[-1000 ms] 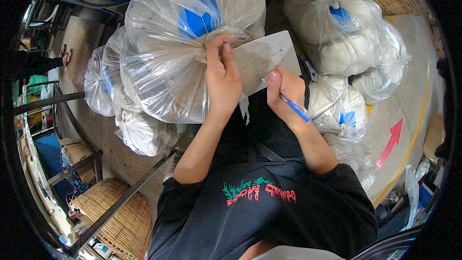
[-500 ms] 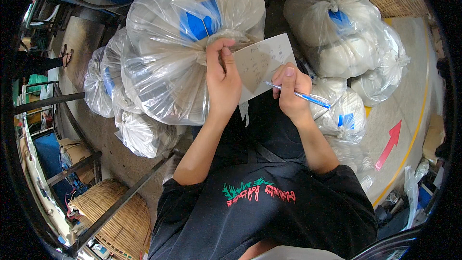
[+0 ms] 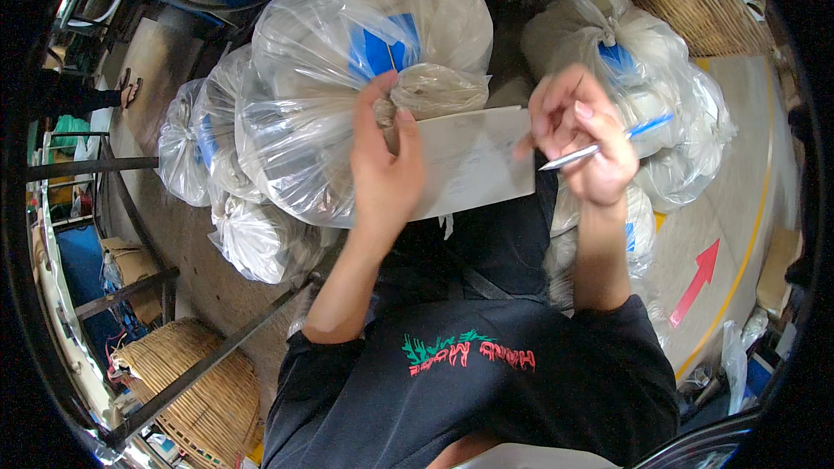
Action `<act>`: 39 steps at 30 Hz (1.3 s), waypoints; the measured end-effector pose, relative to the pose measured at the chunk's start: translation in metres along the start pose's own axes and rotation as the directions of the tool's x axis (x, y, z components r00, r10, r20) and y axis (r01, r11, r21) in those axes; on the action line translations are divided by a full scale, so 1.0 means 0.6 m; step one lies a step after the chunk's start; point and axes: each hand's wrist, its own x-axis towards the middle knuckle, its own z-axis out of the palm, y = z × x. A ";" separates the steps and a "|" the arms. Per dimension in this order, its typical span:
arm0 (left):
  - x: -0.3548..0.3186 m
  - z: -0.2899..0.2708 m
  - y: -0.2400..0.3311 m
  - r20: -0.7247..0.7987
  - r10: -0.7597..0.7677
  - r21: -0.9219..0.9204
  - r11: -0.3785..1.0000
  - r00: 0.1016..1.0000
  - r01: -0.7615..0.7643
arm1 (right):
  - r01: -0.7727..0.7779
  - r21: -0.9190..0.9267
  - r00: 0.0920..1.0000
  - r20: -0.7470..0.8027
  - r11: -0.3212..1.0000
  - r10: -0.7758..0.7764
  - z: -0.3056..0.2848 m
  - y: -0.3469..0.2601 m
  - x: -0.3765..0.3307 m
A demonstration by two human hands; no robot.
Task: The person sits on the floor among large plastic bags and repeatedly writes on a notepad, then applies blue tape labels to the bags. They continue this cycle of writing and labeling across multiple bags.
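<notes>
My left hand (image 3: 387, 169) grips a pale card (image 3: 473, 161) with faint writing by its left edge, the thumb on the near side. The card stretches flat to the right, in front of a big clear plastic bag (image 3: 295, 113) stuffed with whitish contents. The bag's gathered neck (image 3: 434, 91) is just beyond my fingertips, and a blue tag (image 3: 387, 43) shows near it. My right hand (image 3: 586, 135), partly blurred, is raised at the card's right end. It holds a blue-and-white pen (image 3: 647, 126) whose tip points left, apart from the card.
More filled clear bags sit on the right (image 3: 647, 69) and left (image 3: 187, 143). At lower left a wicker basket (image 3: 191, 391) stands behind a dark metal rail (image 3: 208, 369). Another woven basket (image 3: 695, 0) is at far right. A red arrow (image 3: 698, 282) marks the floor.
My right hand has moved up and right, lifting the pen off the card. The card has tilted and swung lower. My left hand has shifted slightly left.
</notes>
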 end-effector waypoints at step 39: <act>0.081 -0.134 -0.041 0.402 0.018 -0.856 0.363 0.915 0.369 | 0.063 -0.903 0.956 0.176 0.424 0.233 0.039 0.075 0.164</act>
